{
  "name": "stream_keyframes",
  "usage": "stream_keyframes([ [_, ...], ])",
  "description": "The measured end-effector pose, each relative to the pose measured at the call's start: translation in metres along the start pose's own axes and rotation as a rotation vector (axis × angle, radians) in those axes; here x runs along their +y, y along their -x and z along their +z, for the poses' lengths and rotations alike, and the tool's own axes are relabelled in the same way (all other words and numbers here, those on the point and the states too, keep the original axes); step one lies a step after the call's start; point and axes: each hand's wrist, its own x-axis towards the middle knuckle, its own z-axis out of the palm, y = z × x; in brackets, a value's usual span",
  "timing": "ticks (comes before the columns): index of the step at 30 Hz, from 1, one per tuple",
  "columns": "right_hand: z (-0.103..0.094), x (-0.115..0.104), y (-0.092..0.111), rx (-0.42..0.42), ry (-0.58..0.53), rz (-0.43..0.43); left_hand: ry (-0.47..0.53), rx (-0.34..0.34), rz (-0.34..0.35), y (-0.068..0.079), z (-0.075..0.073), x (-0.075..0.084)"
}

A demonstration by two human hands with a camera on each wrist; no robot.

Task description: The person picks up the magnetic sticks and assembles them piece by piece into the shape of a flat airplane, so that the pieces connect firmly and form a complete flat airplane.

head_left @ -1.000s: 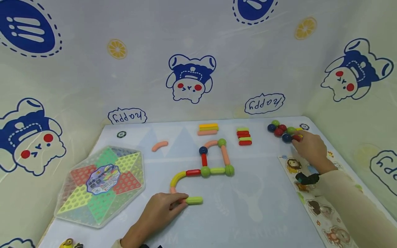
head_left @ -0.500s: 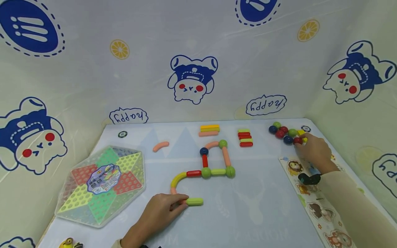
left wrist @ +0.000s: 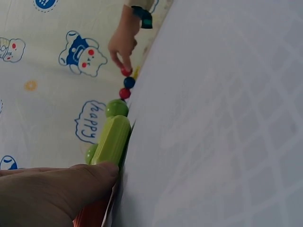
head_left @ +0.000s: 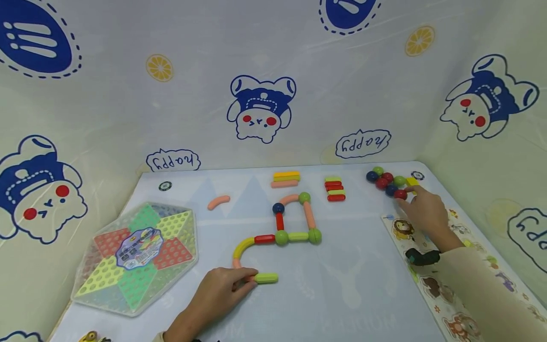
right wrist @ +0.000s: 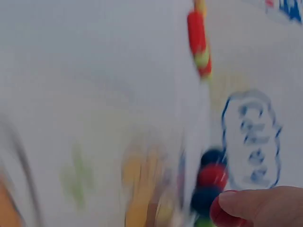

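Observation:
In the head view my left hand (head_left: 222,289) pinches a salmon curved piece, mostly hidden by the fingers, with a light green rod (head_left: 266,278) at its end. That piece continues a chain of a yellow curved piece (head_left: 242,248) and a red rod (head_left: 265,239). The chain meets a closed frame of rods with green balls (head_left: 315,236) and a dark blue ball (head_left: 278,208) at its corners. At the far right my right hand (head_left: 427,216) pinches a red ball (head_left: 400,194) between thumb and forefinger, beside a dark blue ball (head_left: 391,190).
A ball cluster (head_left: 381,183) and a yellow piece (head_left: 412,182) lie by the right hand. Stacked short rods (head_left: 334,189), longer pieces (head_left: 286,179) and a loose salmon curve (head_left: 219,202) lie farther back. A hexagonal checkers box (head_left: 136,259) stands left; an animal sticker sheet (head_left: 403,230) lies right.
The red ball has shifted slightly left and nearer relative to the dark blue ball, together with my right hand. My left hand has stayed in place. The head view has swayed slightly.

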Motion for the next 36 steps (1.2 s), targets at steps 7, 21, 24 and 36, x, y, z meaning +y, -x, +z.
stream_keyframes([
  [7,0.006,-0.055,0.033,0.063,-0.048,-0.163,-0.008,-0.004,-0.016,-0.001,-0.001,0.000],
  [21,0.056,-0.158,0.131,-0.118,-0.241,-0.428,0.005,0.011,0.006,0.000,0.003,0.000],
  [24,0.067,-0.167,0.150,-0.178,-0.282,-0.445,0.003,0.005,-0.006,0.000,0.004,0.001],
  [36,0.094,-0.177,0.184,-0.290,-0.351,-0.513,-0.011,-0.021,-0.026,0.000,0.001,0.003],
])
